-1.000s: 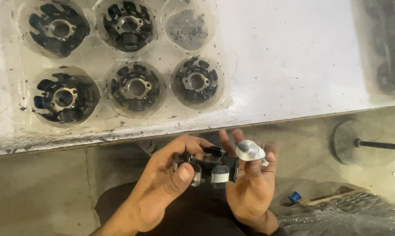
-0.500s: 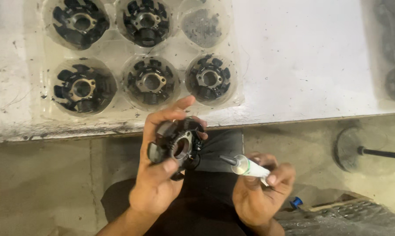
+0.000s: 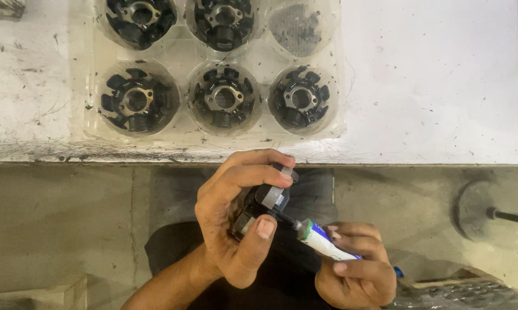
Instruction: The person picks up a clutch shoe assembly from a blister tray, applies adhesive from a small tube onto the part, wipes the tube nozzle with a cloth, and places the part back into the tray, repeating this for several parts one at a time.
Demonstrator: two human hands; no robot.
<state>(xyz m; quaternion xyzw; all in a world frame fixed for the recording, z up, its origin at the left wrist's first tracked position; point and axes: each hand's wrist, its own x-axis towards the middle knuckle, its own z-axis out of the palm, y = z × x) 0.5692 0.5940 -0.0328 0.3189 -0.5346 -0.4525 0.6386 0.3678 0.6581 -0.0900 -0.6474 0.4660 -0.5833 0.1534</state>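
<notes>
Left hand [image 3: 230, 229] grasps a black stator [image 3: 265, 201] below the desk [image 3: 431, 86] edge; right hand [image 3: 356, 270] pinches a glue tube [image 3: 322, 240], nozzle touching it. Best squeezed gently, stator held steady.

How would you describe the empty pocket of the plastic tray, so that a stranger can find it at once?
On the white table lies a clear plastic tray with round pockets. Look at its upper row, right end: the empty pocket. Every other visible pocket holds a black ring-shaped part; this one shows only dark smudges.
</notes>
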